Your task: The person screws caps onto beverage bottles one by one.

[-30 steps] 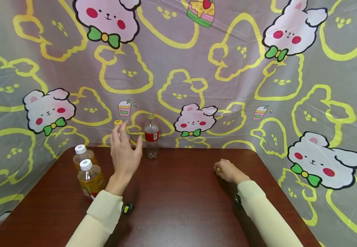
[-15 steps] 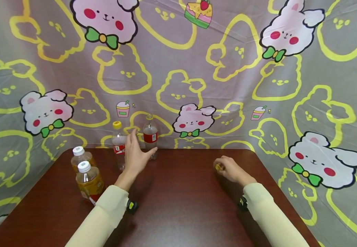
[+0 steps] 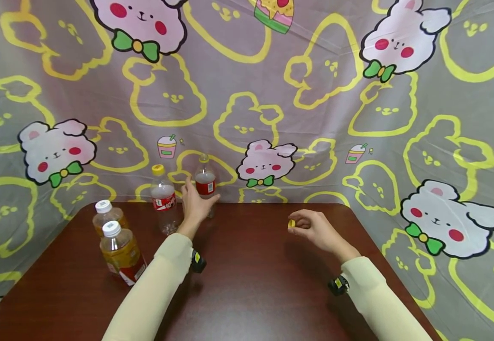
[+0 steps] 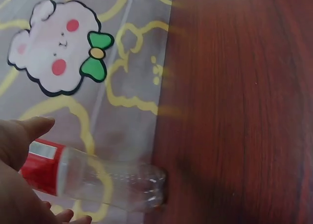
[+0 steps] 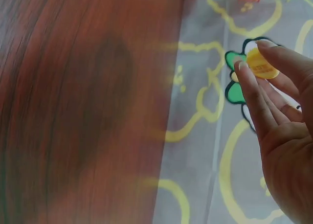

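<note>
A clear plastic bottle with a red label (image 3: 205, 184) stands at the back of the table, a pale yellowish ring at its neck. My left hand (image 3: 196, 206) is at this bottle, thumb and fingers spread on either side of it. In the left wrist view, the thumb lies above the bottle's red label (image 4: 41, 166) and the fingertips below it. Farther right, my right hand (image 3: 317, 229) pinches a yellow bottle cap (image 3: 291, 224) between thumb and fingers, raised over the table. The right wrist view shows the flat, printed top of the cap (image 5: 261, 65).
Left of my left hand stands another clear bottle (image 3: 164, 203) with a red label and yellow cap. Two white-capped bottles with yellow-brown labels, a nearer one (image 3: 121, 255) and a farther one (image 3: 108, 218), stand at the table's left. A patterned cloth (image 3: 255, 118) hangs behind the table (image 3: 247, 293).
My left hand has moved right, from in front of the yellow-capped bottle to the red-labelled bottle beside it. My right hand has lifted and shifted slightly left with the yellow cap, now more visible.
</note>
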A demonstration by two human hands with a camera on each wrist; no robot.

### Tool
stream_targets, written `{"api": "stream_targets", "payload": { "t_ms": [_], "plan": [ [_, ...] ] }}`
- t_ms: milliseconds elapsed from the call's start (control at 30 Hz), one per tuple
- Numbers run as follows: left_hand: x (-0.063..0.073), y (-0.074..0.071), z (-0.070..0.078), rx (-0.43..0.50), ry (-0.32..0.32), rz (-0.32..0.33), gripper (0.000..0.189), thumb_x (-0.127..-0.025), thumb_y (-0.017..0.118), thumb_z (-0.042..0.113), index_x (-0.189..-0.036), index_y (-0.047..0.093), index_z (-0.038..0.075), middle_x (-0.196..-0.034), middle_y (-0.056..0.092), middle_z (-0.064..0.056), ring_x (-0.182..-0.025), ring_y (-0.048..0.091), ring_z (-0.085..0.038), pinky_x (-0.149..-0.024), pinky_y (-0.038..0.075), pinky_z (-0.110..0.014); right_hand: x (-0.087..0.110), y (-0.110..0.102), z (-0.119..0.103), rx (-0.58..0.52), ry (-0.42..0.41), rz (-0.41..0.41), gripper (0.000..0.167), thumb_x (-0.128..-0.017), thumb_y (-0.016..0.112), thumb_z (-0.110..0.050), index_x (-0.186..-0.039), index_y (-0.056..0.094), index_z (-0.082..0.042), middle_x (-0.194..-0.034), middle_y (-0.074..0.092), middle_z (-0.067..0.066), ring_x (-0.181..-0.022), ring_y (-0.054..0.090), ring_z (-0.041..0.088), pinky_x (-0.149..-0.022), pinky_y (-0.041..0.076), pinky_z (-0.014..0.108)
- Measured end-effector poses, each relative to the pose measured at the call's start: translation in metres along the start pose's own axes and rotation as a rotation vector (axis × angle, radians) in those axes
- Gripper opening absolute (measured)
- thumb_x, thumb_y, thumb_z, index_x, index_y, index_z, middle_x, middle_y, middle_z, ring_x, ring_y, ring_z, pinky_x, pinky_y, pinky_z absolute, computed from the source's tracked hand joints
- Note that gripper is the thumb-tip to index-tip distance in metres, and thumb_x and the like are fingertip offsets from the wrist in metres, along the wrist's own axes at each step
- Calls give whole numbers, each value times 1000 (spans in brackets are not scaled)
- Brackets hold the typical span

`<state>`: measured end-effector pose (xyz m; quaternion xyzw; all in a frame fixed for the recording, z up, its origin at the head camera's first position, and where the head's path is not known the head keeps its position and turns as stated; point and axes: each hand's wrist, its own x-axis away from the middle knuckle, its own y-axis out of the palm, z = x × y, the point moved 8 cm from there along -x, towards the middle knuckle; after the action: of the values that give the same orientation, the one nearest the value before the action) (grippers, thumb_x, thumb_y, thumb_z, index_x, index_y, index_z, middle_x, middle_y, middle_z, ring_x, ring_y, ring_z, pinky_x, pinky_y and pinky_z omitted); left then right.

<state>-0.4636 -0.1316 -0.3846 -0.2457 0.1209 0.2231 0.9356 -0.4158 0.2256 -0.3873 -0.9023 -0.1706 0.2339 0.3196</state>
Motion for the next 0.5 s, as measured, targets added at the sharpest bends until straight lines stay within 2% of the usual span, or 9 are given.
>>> {"api": "stream_targets", "payload": {
  "t_ms": [167,300,500],
  "plan": [
    [-7,12,-11,59,-59,4,110,-78,89,28,-161,18,11,-155,33,-26,-142,37,-45,-113,34,-57,2,3,-16,-6,-20,-7,27,-87,82,-11,-112,72,-7,-103,71,3,-91,73,14,-81,58,28],
    [-12,18,-18,103,-93,0,106,-80,88,25,-159,20,10,-156,37,-22,-144,36,-42,-115,33,-56,3,5,-27,-41,-35,-9,29,-86,83,-10,-112,72,-8,-103,72,4,-91,73,15,-83,58,27],
    [-19,21,-17,91,-64,1,86,-83,86,19,-149,34,3,-147,48,-22,-138,45,-41,-113,36,-53,3,5,-36,-69,-48,6,29,-84,85,-11,-111,73,-7,-102,73,4,-90,72,18,-84,58,28]
  ]
}}
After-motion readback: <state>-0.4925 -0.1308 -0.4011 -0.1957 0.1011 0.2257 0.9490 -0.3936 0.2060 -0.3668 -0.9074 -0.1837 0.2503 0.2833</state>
